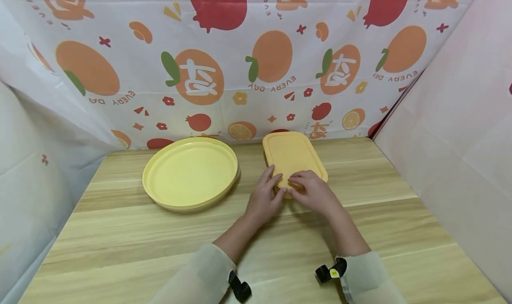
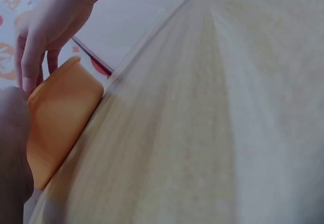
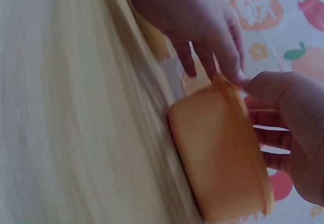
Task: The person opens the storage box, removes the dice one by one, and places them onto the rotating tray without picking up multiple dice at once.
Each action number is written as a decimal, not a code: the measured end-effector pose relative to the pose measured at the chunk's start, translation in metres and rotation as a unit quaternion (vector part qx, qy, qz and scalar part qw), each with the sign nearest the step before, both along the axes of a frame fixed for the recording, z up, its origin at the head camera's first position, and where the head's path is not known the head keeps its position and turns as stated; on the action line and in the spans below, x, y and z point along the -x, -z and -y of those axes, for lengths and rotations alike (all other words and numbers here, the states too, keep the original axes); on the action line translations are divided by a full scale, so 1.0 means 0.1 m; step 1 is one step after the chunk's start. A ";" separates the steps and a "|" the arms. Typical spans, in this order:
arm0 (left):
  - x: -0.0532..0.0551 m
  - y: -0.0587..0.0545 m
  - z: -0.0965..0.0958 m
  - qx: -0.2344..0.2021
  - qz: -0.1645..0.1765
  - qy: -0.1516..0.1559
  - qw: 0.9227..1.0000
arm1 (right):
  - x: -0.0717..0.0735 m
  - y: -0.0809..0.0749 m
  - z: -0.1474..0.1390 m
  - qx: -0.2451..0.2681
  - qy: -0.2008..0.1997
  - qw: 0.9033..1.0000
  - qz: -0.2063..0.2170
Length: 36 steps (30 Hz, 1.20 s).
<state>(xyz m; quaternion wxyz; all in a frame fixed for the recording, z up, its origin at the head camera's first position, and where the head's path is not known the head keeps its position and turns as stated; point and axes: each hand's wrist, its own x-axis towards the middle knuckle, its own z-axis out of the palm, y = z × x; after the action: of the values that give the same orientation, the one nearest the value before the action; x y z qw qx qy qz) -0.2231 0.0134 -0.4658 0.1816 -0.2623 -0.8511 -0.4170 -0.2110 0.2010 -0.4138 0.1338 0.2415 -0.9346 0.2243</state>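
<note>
An orange rectangular container (image 3: 212, 153) with a matching flat lid (image 1: 294, 153) stands toward the back of the table, right of centre. My left hand (image 1: 262, 202) is at its near left corner, with fingers along the lid's left edge and thumb at the front edge. From the right, my right hand (image 1: 318, 195) bends its fingers over the lid's near end, thumb at the rim. The thumb of the right hand (image 3: 301, 123) and a fingertip of the left hand (image 3: 202, 21) meet at one rim corner. In the left wrist view, the lid looks seated on the container (image 2: 66, 118).
A round yellow tray (image 1: 190, 175) with a raised rim lies left of the container. Behind the wooden table (image 1: 132, 246) hangs a fruit-print cloth (image 1: 228, 73). Pale cloth walls (image 1: 452, 108) border both sides.
</note>
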 end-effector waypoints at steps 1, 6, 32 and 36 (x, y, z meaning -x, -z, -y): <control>-0.01 0.00 -0.01 -0.022 0.003 -0.001 1.000 | -0.01 0.00 0.02 -0.010 -0.005 1.000 -0.011; -0.04 -0.01 -0.03 -0.098 0.032 -0.007 0.995 | -0.01 0.03 0.11 -0.053 -0.013 0.996 -0.072; 0.00 0.05 0.00 -0.091 -0.003 -0.028 0.995 | -0.08 -0.16 0.11 0.030 0.046 0.982 -0.180; 0.03 0.06 0.00 -0.028 -0.109 -0.017 0.993 | -0.08 -0.27 0.01 0.095 0.075 0.970 -0.213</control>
<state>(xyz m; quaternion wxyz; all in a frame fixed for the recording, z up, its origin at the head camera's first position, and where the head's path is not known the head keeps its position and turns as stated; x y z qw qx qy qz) -0.2256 0.0138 -0.4721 0.2878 -0.2869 -0.8184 -0.4063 -0.2035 0.1997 -0.3870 0.3680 0.1993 -0.8747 0.2445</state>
